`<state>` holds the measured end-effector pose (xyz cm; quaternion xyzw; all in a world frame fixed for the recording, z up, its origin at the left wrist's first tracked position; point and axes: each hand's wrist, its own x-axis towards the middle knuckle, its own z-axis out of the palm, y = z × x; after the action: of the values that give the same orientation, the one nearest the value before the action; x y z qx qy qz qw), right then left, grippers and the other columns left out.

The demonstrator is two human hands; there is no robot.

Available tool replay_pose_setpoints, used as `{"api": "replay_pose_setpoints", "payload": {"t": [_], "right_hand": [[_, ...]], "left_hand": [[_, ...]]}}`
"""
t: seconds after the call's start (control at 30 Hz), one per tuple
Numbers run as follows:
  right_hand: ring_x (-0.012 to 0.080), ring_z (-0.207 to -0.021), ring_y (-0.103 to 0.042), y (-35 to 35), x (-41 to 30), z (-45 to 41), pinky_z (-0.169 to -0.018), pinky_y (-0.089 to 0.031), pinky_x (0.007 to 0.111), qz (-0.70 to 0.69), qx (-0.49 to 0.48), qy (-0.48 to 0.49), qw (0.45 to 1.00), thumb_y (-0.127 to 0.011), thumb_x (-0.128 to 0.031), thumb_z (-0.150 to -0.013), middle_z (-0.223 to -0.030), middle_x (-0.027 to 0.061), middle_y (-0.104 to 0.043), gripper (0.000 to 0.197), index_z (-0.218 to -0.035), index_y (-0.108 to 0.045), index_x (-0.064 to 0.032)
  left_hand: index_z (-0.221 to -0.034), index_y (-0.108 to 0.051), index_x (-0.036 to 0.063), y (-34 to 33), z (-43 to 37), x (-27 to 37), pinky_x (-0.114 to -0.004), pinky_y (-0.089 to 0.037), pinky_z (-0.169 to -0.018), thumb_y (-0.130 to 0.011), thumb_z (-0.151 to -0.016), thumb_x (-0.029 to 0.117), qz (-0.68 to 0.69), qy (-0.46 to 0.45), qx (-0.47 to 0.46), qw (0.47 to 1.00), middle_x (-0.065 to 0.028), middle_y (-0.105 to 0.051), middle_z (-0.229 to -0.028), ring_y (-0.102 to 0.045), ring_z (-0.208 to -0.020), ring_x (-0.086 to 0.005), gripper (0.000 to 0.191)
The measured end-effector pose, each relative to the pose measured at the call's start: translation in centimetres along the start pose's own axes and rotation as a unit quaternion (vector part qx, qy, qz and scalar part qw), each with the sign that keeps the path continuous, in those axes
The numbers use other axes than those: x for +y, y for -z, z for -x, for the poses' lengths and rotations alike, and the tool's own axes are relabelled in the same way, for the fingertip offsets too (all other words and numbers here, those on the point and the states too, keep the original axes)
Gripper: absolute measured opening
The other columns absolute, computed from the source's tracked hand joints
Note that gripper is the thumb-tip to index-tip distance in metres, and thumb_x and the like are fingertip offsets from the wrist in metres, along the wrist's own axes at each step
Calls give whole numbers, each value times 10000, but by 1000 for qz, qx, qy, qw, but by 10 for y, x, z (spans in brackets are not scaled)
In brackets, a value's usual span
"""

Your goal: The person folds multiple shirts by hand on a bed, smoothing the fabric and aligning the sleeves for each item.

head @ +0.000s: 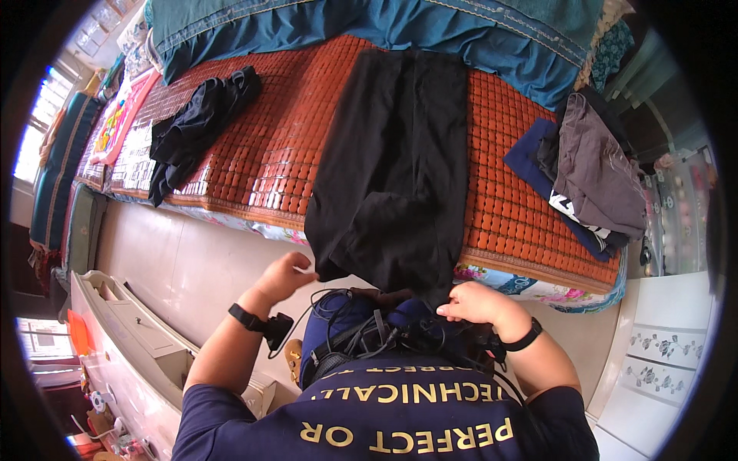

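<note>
A large black cloth garment (398,150) lies lengthwise across the mat before me, its near end hanging over the bed's edge by my lap. Its near part is bunched, with a fold turned over. At the garment's near left corner is my left hand (286,278), its thumb and fingertips close to the cloth; whether they pinch it is not clear. On the other side, my right hand (474,302) has its thumb and fingers closed on the near right corner of the same garment.
An orange-brown tile mat (277,144) covers the bed. A crumpled dark garment (199,124) lies left, a pile of folded clothes (599,167) right. A teal ruffled cover (357,23) borders the far side. White drawers (663,346) stand right, a pale cabinet (138,340) left.
</note>
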<state>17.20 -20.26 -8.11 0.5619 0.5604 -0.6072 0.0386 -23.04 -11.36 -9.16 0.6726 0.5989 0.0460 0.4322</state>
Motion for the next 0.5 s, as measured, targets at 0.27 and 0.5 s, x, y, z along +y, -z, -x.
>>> {"api": "replay_pose_setpoints", "payload": {"t": [0.27, 0.5], "right_hand": [[127, -653, -629, 105, -90, 45, -641, -503, 276, -102, 192, 224, 950, -485, -99, -943, -791, 68, -668, 223, -1107, -619, -27], [101, -614, -522, 235, -130, -42, -588, -449, 257, 1, 386, 199, 901, -562, -154, -891, -783, 23, -567, 375, -1236, -503, -19]], "left_hand": [[-940, -600, 20, 70, -40, 92, -304, -501, -689, -701, -815, 106, 6, -247, 124, 961, -74, -613, -861, -607, -778, -184, 183], [-1135, -577, 17, 115, -148, 143, -309, -498, -801, -724, -827, 217, -29, -210, 63, 975, -106, -625, -1038, -605, -930, -184, 395]]}}
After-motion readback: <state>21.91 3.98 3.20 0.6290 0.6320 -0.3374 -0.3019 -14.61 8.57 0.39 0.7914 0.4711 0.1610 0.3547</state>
